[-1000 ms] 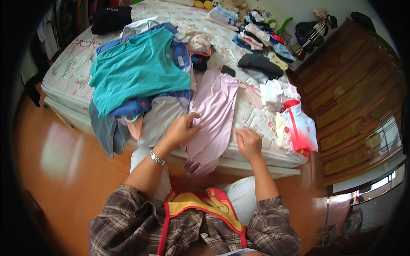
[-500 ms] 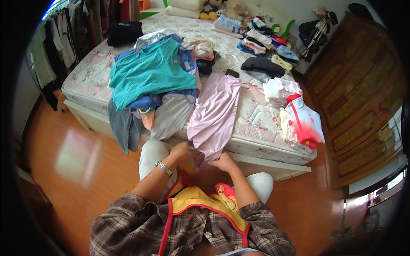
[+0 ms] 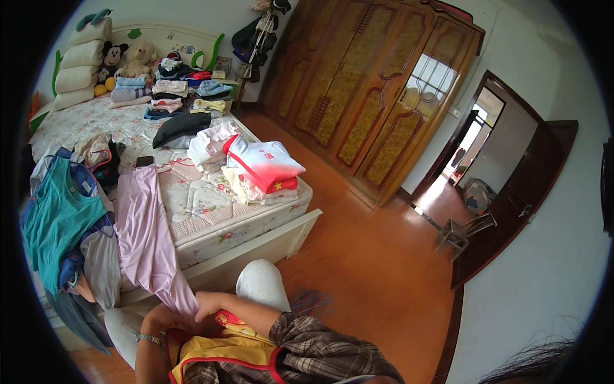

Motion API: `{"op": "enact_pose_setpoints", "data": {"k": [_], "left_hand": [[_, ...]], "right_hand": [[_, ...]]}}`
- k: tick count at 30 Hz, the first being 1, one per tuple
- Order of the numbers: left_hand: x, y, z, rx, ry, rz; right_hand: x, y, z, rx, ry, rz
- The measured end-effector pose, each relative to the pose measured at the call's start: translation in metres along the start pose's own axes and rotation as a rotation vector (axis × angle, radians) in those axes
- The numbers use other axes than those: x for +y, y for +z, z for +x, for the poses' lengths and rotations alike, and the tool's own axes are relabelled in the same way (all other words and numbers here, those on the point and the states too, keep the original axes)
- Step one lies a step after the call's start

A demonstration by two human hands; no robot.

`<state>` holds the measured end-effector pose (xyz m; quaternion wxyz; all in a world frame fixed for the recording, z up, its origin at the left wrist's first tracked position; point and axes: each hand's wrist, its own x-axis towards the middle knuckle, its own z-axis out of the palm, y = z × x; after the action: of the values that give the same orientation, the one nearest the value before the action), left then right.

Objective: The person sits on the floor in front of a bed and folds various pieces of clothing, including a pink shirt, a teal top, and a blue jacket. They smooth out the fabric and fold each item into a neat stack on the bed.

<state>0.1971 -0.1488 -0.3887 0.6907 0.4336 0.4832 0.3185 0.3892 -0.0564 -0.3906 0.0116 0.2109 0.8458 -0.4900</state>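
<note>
A long light-pink garment [image 3: 148, 227] stretches from the mattress over the bed's front edge down to my lap. My right hand [image 3: 208, 306] is closed on its lower end, fingers wrapped round the cloth. Close beside it, my left hand [image 3: 167, 315], with a metal watch on the wrist, is bent in at the same end; its fingers are partly hidden but appear closed on the fabric. Left of the pink garment lies a heap of clothes with a teal top [image 3: 64, 221] uppermost. A grey garment [image 3: 101, 262] hangs over the edge between them.
A folded white-and-red jacket [image 3: 265, 163] tops a pile at the bed's right corner. Folded stacks [image 3: 169, 89], a black garment [image 3: 182, 128] and a phone [image 3: 145, 161] lie farther back. A wooden wardrobe [image 3: 358, 83], an open door [image 3: 524, 192] and a stool [image 3: 455, 237] stand to the right.
The view has swung to the right, bringing the wardrobe, doorway and stool into sight. Both hands stay at the pink garment's lower end, which now looks drawn narrower and closer to my lap.
</note>
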Motion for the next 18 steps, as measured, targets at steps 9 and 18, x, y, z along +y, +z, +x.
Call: {"op": "enact_pose_setpoints", "data": {"k": [9, 18], "left_hand": [[-0.029, 0.019, -0.018, -0.279, -0.035, 0.206], [0.053, 0.016, -0.050, -0.459, 0.170, 0.109]], "right_hand": [[-0.027, 0.002, -0.035, -0.280, -0.139, 0.586], [-0.043, -0.058, -0.056, -0.369, -0.050, 0.766]]}}
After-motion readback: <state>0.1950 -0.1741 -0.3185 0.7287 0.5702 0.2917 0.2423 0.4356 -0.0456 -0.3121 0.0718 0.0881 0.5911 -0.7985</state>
